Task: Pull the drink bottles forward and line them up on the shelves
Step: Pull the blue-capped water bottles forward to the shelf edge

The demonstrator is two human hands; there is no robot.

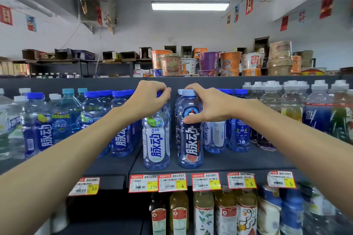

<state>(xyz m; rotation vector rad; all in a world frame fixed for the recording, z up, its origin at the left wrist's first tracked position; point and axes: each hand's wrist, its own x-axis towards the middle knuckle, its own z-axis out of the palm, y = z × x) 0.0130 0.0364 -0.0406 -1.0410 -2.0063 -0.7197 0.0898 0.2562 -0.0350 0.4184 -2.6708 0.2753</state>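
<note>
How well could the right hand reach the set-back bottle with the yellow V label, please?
Probably yes, once it lets go: the right hand grips the grapefruit bottle, and the V-label bottle stands to its right with bare shelf in front. The left hand grips the lime bottle.

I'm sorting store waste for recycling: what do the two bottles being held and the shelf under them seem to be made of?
Lime-label bottle: clear, blue-tinted glossy plastic, judging by its see-through walls and highlights; printed sleeve. Grapefruit-label bottle: same clear glossy plastic, pale cap. Shelf: likely painted metal, matte dark grey, thin flat edge; hard to confirm.
</note>
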